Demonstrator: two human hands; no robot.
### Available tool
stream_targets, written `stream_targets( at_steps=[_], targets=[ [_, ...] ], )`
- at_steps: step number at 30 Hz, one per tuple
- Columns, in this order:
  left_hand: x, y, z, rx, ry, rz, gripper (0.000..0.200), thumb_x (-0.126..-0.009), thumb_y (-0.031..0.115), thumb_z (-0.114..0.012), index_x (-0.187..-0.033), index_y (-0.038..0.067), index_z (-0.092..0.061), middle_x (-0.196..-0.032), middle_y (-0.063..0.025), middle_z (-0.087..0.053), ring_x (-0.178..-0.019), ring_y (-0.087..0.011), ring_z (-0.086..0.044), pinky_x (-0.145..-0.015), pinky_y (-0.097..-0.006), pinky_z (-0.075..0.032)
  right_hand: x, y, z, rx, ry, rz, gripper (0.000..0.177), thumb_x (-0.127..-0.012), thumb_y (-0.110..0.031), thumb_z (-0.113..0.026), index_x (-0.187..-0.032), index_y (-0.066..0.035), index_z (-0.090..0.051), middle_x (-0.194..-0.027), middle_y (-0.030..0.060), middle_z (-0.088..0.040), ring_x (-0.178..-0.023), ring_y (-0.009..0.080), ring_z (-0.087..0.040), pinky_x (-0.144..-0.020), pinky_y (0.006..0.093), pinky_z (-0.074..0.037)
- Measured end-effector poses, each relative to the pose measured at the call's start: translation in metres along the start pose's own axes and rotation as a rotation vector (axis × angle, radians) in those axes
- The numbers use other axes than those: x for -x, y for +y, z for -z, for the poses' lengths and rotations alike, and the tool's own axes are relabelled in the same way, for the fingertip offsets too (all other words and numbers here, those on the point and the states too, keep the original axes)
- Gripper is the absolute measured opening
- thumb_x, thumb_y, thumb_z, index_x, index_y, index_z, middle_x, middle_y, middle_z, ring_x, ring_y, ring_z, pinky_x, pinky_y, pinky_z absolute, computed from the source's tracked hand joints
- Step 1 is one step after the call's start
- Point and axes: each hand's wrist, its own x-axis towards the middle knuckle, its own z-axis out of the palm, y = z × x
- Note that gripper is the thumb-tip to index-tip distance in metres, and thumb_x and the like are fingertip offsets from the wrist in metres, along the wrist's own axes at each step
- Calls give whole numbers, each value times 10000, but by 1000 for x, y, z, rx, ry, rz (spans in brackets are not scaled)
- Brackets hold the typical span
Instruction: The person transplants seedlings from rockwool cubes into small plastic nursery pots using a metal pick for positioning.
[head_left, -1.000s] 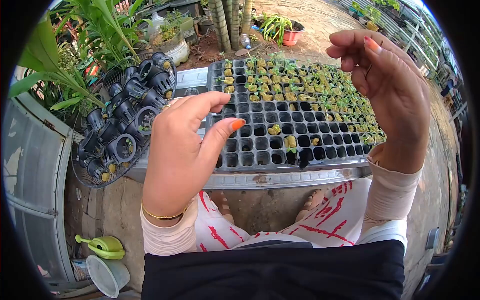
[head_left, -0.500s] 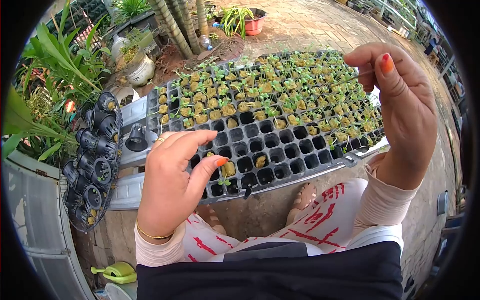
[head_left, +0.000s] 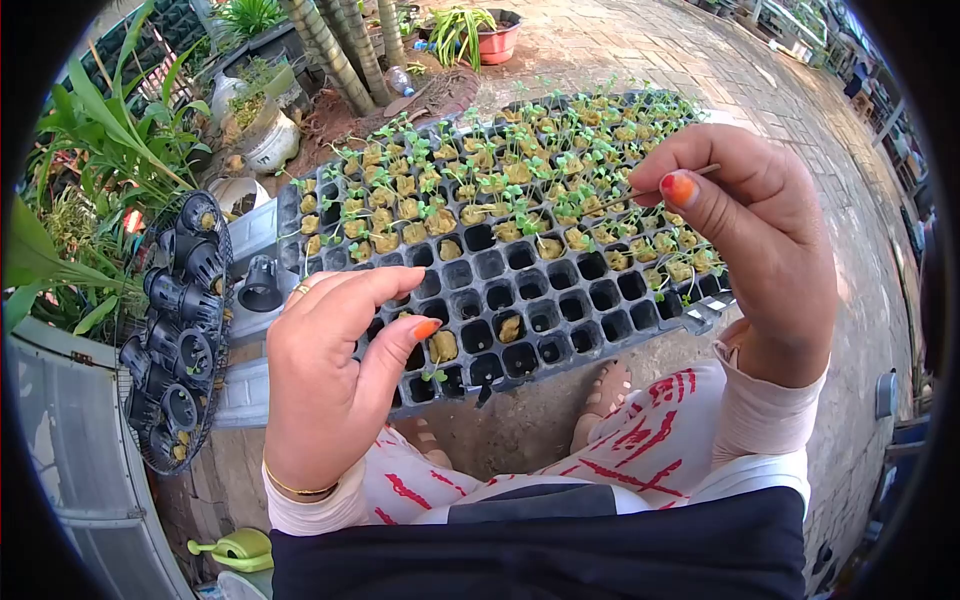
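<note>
Stretching across the middle, a black tray [head_left: 575, 300] carries sprouts [head_left: 520, 170] in its far rows, while its near cells are mostly bare. A basket [head_left: 215, 400] of pots [head_left: 200, 265] sits at its left. The left hand [head_left: 335, 375] hovers over the tray's near-left corner, thumb and forefinger parted, gripping nothing. The right hand [head_left: 765, 250] pinches a thin stick [head_left: 630, 195] above the right-side sprouts.

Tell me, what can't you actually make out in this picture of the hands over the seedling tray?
1. Head view: the seedling tray's near-left cells, covered by the left hand.
2. Head view: its right corner, behind the right hand.
3. Head view: the thin stick's lower tip, too fine against the seedlings.
4. Head view: the green watering can, partly cut off by the dark lens rim.
</note>
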Motion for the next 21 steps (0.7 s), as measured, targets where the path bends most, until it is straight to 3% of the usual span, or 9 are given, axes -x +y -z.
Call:
stream_targets(
  at_steps=[6, 13, 21],
  targets=[
    [4, -1, 9, 44, 139, 28, 138, -761, 2, -659, -899, 6, -665, -760, -101, -654, -642, -183, -583, -603, -264, -429, -2, 3, -4, 35, -62, -36, 93, -884, -32, -543, -891, 24, -616, -835, 42, -619, -815, 100, -569, -751, 220, -443],
    [11, -7, 17, 55, 162, 102, 128, -798, -8, -624, -916, 6, -670, -754, -98, -653, -628, -142, -580, -583, -240, -428, -3, 5, -8, 72, -79, -74, 87, -884, -28, -543, -883, 19, -617, -839, 37, -618, -811, 100, -568, -749, 222, -448],
    [14, -2, 21, 182, 183, 188, 228, -822, -68, -558, -1038, -31, -621, -836, -109, -672, -814, -147, -658, -722, -247, -477, 0, 6, -13, -7, -58, -53, 80, -869, -38, -565, -871, 22, -618, -836, 40, -614, -814, 103, -568, -756, 226, -447]
  ],
)
